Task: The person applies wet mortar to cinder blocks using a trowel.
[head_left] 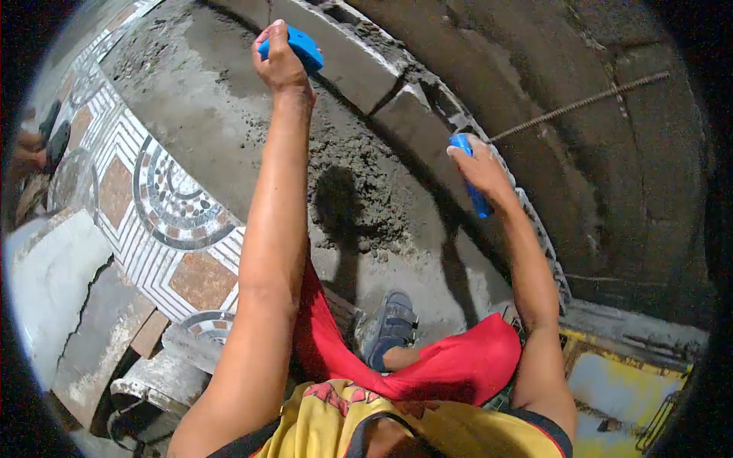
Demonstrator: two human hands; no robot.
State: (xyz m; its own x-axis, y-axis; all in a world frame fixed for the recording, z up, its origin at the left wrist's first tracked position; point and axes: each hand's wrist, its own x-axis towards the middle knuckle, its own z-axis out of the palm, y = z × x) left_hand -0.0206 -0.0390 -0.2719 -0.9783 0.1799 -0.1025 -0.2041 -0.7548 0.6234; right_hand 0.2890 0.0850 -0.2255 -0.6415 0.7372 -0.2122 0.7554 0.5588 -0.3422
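My left hand is raised at the upper centre with its fingers closed round a blue object, whose exact kind I cannot make out. On the right, my right hand grips a blue bar-like tool close to the top of the block wall. Between my arms, a rough heap of wet mortar lies on the cement floor, partly under a dark shadow.
A rebar rod sticks out over the brown surface beyond the wall. Patterned tiles run along the left, near broken slabs. Another person's feet show at the far left. A yellow-framed object lies lower right.
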